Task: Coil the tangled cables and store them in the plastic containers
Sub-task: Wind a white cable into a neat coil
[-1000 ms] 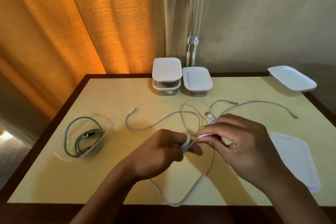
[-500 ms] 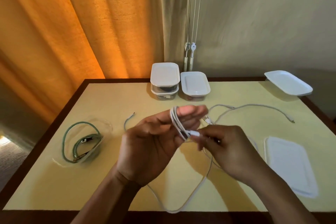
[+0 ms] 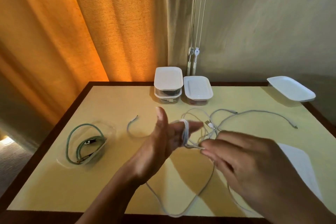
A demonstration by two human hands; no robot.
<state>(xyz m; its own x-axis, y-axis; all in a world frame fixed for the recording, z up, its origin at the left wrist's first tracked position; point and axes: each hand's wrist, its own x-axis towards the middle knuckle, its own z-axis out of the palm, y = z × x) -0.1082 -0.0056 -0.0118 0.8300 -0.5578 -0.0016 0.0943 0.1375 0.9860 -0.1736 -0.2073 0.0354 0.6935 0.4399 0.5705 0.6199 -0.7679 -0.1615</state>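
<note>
My left hand [image 3: 160, 143] is raised palm up over the table's middle, fingers straight and thumb apart. A few turns of the white cable [image 3: 185, 203] are wound round its fingers. My right hand [image 3: 254, 165], blurred, pinches the same cable at its fingertips just right of the coil. The rest of the cable hangs in a long loop to the table's front edge. More white cable lies tangled behind the hands, with a USB plug [image 3: 208, 123] showing. A green cable [image 3: 80, 132] lies coiled in an open clear container [image 3: 111, 130] at the left.
Two lidded containers [image 3: 168, 78] are stacked at the back, with another lidded one [image 3: 197, 87] beside them. A white-lidded container [image 3: 291, 87] sits at the far right corner. A loose white lid [image 3: 300, 162] lies by my right wrist. The table [image 3: 45, 192] has a dark rim.
My left hand has opened out palm up, with the turns of cable now round its fingers. My right hand has drawn back to the right along the cable.
</note>
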